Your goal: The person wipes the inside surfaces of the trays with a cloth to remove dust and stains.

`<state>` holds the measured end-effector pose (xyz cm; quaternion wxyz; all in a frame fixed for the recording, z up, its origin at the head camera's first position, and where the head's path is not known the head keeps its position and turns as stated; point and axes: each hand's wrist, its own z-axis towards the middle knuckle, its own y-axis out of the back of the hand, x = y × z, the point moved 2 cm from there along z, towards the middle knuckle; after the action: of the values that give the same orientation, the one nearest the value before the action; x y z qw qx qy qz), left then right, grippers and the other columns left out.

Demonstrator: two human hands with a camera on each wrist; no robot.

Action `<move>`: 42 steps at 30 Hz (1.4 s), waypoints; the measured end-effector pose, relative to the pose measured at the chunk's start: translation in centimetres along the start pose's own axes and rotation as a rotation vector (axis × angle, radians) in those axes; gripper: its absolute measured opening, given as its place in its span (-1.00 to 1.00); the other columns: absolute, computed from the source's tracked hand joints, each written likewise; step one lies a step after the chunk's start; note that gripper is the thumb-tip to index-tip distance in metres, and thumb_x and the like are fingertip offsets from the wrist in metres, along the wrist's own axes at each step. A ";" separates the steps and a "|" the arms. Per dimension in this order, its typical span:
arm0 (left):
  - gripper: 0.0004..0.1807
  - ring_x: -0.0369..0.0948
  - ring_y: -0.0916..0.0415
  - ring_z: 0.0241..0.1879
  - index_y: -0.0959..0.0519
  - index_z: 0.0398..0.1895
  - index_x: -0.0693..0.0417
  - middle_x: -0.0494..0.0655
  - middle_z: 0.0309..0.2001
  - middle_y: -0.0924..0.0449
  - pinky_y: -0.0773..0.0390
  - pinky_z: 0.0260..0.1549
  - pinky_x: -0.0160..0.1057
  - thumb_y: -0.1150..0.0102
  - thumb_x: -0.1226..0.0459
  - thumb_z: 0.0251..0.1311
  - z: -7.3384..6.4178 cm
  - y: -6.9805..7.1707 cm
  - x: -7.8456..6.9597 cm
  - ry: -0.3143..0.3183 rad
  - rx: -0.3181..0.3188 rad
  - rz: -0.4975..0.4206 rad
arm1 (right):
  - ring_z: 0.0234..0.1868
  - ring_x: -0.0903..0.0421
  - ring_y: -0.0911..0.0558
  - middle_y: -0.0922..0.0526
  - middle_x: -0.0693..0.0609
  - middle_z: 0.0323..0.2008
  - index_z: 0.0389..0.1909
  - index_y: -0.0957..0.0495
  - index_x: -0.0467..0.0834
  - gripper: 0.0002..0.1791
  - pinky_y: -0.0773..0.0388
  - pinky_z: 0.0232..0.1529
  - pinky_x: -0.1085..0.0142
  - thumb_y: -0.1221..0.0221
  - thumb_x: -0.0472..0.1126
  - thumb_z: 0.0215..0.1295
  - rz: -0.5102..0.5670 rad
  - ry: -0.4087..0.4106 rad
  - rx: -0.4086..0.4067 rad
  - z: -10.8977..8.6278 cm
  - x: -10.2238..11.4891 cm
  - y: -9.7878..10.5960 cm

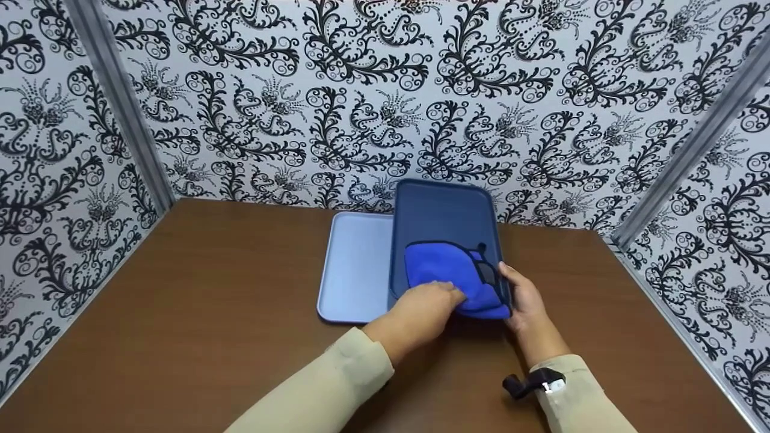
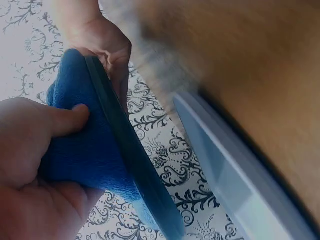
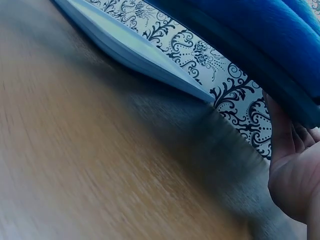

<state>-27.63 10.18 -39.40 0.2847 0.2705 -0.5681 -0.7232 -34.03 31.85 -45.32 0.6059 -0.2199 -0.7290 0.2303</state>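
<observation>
A dark blue tray point(image 1: 445, 210) is held up off the table, tilted, by my right hand point(image 1: 526, 300) at its right edge. The thumb lies over the rim and the other fingers go behind the tray. Against the tray's inner face, in its lower half, lies a bunched blue cloth point(image 1: 436, 264) with black edging. My left hand point(image 1: 424, 310) grips this cloth and presses it on the tray; the left wrist view shows the thumb point(image 2: 75, 120) lying across the folds. In the right wrist view the fingers point(image 3: 282, 132) reach under the dark tray.
A light blue tray point(image 1: 355, 270) lies flat on the brown wooden table point(image 1: 210, 288), left of the dark tray and partly behind it. Patterned wall panels point(image 1: 252, 120) enclose the back and both sides. A black strap point(image 1: 532, 382) sits on the right wrist.
</observation>
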 end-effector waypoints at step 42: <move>-0.65 -0.01 -0.48 0.41 -0.53 0.19 0.15 0.12 0.32 -0.58 -0.38 0.49 -0.04 0.21 0.43 0.52 1.3 0.5 6.4 0.367 -0.152 0.108 | -0.29 0.09 -0.77 -0.79 0.00 -0.28 -0.09 -0.61 -0.07 -0.69 -0.74 -0.24 0.22 0.13 -0.13 0.67 -0.060 -0.009 -0.054 0.2 -0.6 -0.1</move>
<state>-32.95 6.38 -39.10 0.4413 0.3449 -0.4643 -0.6861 -34.08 31.43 -45.78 0.6031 -0.2132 -0.7439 0.1935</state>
